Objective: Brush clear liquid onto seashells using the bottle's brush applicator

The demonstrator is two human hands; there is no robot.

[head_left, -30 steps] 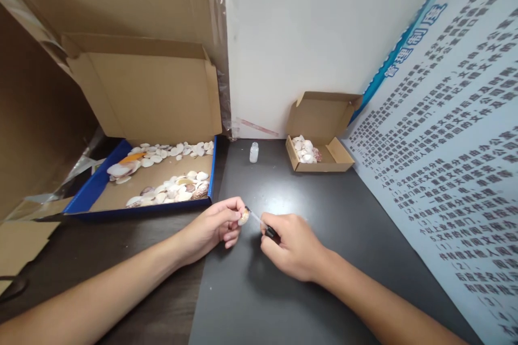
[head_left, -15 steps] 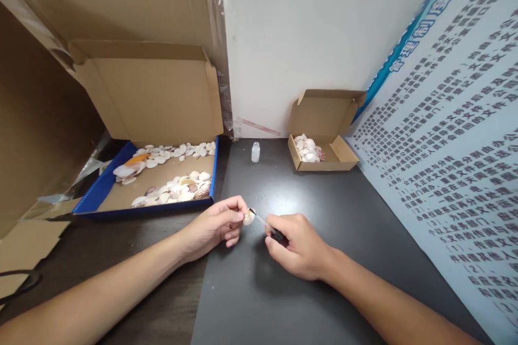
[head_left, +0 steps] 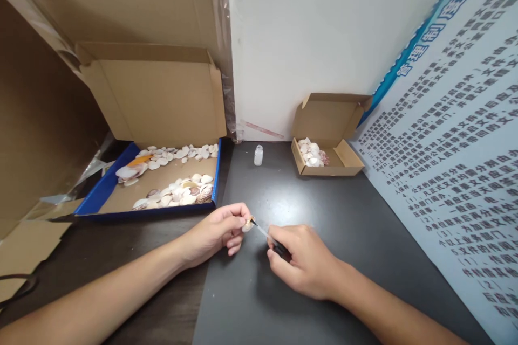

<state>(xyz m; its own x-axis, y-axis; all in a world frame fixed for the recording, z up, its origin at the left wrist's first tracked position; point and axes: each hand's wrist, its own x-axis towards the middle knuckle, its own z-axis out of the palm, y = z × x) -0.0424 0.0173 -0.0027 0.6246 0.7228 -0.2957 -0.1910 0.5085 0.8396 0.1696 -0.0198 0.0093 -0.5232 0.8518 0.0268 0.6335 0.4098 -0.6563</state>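
Above the worktop [head_left: 243, 302], the left hand [head_left: 226, 229] pinched a shell [head_left: 247, 226] between its fingers while the right hand [head_left: 301, 260] gripped a brush [head_left: 262, 230], tip at the shell; brushing seemed in hand, the next move likely needing light strokes.

Brush [head_left: 262, 232] I'm holding: smooth black handle, plastic by the look, with a translucent plastic-looking shaft. Shell [head_left: 248, 225] I'm pinching: too small to judge gloss. Bottle [head_left: 258, 156]: clear and shiny, glass or plastic, can't tell. Mat [head_left: 238, 302]: smooth, dark, semi-gloss, throws back a light patch. Desk [head_left: 149, 307]: dark wood grain, duller. Big box [head_left: 96, 194]: matt brown card inside, blue sides with a sheen. Small box [head_left: 332, 171]: plain matt card. Film [head_left: 220, 16] behind: clear, crinkled, glossy plastic.
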